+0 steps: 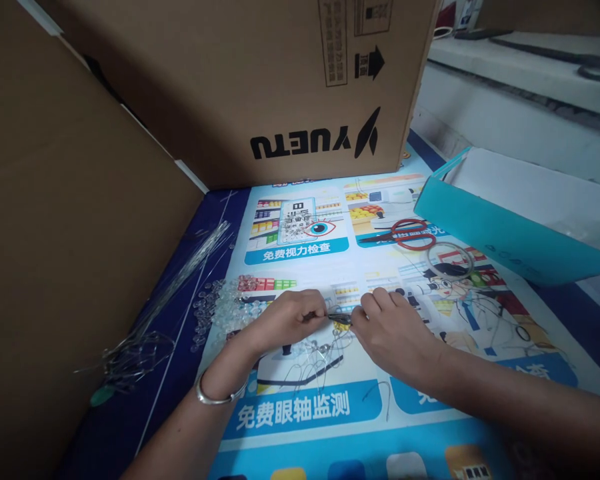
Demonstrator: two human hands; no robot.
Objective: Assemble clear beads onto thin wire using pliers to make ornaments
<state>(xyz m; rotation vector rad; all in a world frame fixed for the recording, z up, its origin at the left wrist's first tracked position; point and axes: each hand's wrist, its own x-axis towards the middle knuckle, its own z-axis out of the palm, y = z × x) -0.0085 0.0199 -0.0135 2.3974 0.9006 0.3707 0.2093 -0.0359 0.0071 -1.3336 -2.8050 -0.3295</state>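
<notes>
My right hand (393, 330) is closed around a small pair of pliers (341, 319), whose dark tapered jaws point left. Facing it, my left hand (297, 319) is pinched at the tip of the jaws. What sits between its fingers is too small to make out. Just below both hands, thin wires with a few clear beads (323, 348) lie on the printed sheet (325, 408). Left of my left hand spreads a pile of clear and pinkish beads (230, 308).
A bundle of straight wires (193, 270) and bent wire pieces (135, 360) lie at left. Red-handled scissors (414, 235), a wire coil (450, 260) and a teal box (515, 230) are at right. Large cardboard panels (230, 87) stand along the back and left.
</notes>
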